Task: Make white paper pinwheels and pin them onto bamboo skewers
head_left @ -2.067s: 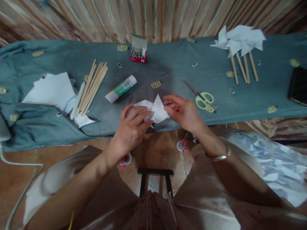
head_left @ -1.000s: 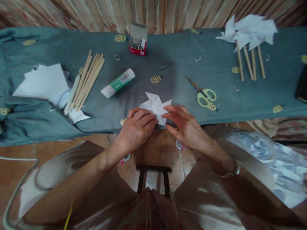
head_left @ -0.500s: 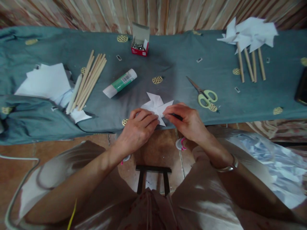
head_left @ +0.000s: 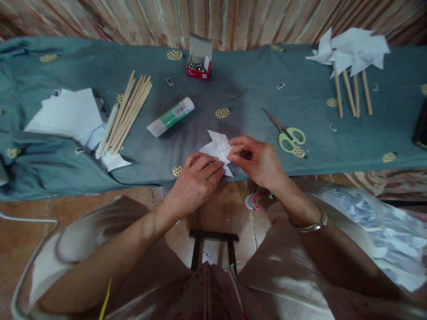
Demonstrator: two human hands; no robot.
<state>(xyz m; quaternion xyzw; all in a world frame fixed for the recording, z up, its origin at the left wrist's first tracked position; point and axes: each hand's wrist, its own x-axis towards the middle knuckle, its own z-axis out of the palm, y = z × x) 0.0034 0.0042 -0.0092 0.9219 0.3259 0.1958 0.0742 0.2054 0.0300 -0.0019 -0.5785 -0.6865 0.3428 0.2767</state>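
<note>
A white paper pinwheel point(head_left: 218, 144) with pointed blades lies near the front edge of the cloth-covered table. My left hand point(head_left: 198, 178) presses on its lower left side, with the fingers closed together over the paper. From the right, my right hand point(head_left: 256, 160) pinches one blade between thumb and fingers. The hands partly cover the pinwheel's lower blades. To the right of my right hand lie scissors point(head_left: 290, 138) with pale green handles. A green and white glue stick point(head_left: 171, 116) rests beyond my left hand.
Wooden sticks point(head_left: 128, 111) lie left, beside a stack of white paper point(head_left: 71, 113). At the back stands an open red box point(head_left: 199, 71) of shiny metal pins. Finished-looking pinwheels point(head_left: 356, 49) on sticks lie at the back right. Below is a dark stool point(head_left: 213, 235).
My right fingers have moved up slightly along the right blade, which now sits folded closer in under them. The left hand stays on the paper. The whole view has shifted a little.
</note>
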